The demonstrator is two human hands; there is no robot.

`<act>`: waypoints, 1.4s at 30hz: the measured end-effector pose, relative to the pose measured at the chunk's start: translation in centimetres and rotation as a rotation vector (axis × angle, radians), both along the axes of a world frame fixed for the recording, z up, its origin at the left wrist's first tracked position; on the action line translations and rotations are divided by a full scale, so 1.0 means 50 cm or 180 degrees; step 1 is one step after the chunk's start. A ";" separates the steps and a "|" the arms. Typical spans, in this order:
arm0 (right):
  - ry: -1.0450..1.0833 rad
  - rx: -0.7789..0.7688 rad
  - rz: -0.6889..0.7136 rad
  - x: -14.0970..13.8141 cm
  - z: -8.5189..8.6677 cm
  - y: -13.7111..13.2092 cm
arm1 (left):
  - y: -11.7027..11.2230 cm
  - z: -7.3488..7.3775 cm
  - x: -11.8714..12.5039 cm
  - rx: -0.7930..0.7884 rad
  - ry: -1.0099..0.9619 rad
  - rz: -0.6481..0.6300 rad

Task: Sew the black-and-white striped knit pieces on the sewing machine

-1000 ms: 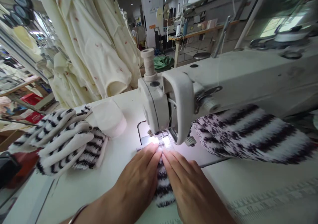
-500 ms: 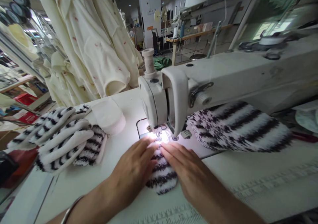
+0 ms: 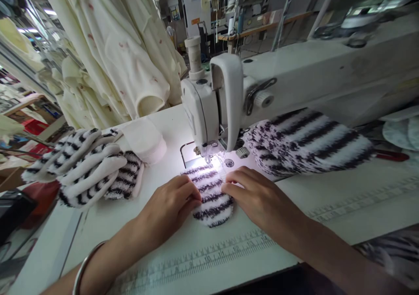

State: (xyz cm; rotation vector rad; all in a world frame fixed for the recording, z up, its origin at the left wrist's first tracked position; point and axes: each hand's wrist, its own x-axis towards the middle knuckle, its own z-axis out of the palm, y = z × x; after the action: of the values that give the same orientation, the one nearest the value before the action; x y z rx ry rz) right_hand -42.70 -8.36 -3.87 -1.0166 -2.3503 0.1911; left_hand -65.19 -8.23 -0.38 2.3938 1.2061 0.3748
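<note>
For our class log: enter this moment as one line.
left hand: on striped piece | right hand: on piece | piece: under sewing machine needle | striped pile: left

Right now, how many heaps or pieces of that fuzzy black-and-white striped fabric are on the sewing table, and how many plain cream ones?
Striped piece under both hands, left hand and right hand: 1
Striped heap at left: 1
Striped heap under the machine arm: 1
Plain cream stack: 1
Total: 4
</note>
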 end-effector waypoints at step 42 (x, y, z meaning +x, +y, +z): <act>-0.0266 0.0415 -0.0489 -0.013 0.011 0.043 | 0.067 -0.018 0.016 0.1076 0.0247 -0.0505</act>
State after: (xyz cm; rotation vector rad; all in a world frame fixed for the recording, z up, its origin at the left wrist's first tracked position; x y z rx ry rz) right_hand -43.34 -6.22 -3.35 -1.1542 -2.3118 -0.0636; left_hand -64.39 -4.90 -1.27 2.7948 1.0430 0.4707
